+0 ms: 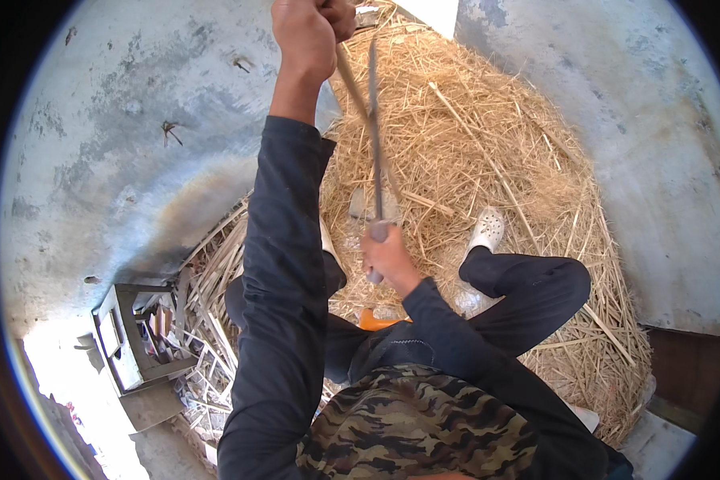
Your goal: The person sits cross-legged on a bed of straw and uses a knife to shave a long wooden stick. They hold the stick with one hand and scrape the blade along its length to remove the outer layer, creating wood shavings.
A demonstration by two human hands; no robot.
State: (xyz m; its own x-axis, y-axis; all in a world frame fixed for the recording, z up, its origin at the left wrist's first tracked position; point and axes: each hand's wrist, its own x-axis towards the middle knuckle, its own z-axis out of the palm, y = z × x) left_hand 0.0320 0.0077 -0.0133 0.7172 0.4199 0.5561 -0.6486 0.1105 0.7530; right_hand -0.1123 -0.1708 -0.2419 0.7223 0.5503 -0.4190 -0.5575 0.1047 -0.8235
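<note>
Beyond the right hand (390, 258), which grips its handle (379, 232), a long blade (378, 172) extends away, crossing a stick (350, 78); the left hand (306, 36), arm (284, 232) stretched forward, clasps that stick's far end.

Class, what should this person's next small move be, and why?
Probably slide the knife slightly along the stick: the right hand holds the knife, the left hand the stick, and they cross in this view, though contact is unclear.
</note>
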